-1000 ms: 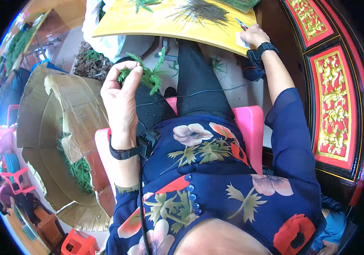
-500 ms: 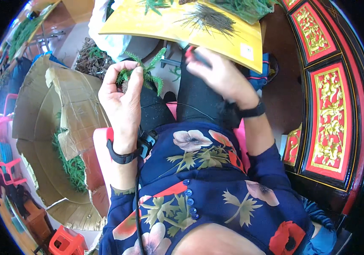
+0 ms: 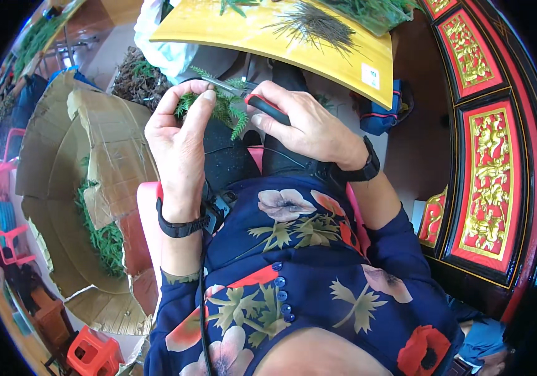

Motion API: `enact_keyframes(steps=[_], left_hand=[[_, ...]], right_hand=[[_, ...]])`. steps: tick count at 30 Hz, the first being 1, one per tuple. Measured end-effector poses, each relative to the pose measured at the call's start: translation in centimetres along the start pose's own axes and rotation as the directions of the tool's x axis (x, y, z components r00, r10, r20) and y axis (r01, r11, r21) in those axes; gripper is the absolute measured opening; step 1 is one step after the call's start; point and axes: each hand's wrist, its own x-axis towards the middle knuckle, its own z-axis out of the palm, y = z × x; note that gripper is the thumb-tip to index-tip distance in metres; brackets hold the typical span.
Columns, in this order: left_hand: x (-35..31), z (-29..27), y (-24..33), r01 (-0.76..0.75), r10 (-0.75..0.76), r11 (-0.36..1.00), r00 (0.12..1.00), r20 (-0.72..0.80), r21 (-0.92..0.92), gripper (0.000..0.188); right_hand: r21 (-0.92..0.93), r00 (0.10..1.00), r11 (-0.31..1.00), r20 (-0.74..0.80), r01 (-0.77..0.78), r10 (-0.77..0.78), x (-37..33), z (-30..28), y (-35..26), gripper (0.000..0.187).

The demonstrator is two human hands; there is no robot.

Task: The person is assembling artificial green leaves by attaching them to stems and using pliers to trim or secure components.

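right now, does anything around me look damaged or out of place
Yes: the box to your left looks damaged, its edges torn and ragged, its cardboard creased. On the yellow table, the dark strands lie splayed in an untidy pile, though that may be normal.

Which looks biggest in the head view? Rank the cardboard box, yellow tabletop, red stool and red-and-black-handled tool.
1. Cardboard box
2. Yellow tabletop, cut off by the picture's upper edge
3. Red stool
4. Red-and-black-handled tool, partly covered by the right hand
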Motion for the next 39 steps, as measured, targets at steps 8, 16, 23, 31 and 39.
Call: enact_keyframes(steps=[8,16,23,31,39], left_hand=[[0.3,-0.8,0.2,0.205,-0.201,0.975,0.978,0.058,-0.084,0.015],[0.7,-1.1,-0.7,0.044,-0.05,0.995,0.997,0.061,0.095,0.011],[0.9,-1.2,-1.4,0.063,-0.064,0.991,0.998,0.006,0.115,0.01],[1.0,-1.3,-0.9,0.184,-0.185,0.98,0.983,-0.006,-0.07,0.013],[1.0,-1.4,-1.2,0.144,-0.144,0.989,0.989,-0.017,-0.027,0.012]], right_hand=[[0.008,0.999,1.0,0.049,0.014,-0.014,-0.1,-0.5,0.6,0.023],[-0.136,0.989,0.981,0.031,-0.138,0.143,-0.2,-0.7,-0.3,0.024],[-0.516,0.973,0.826,-0.162,-0.227,0.166,-0.4,-0.2,-3.3,0.026],[-0.246,0.968,0.937,-0.056,-0.249,0.243,-1.0,0.1,-1.2,0.03],[-0.283,0.988,0.949,-0.09,-0.143,0.122,-0.6,0.4,-1.0,0.029]])
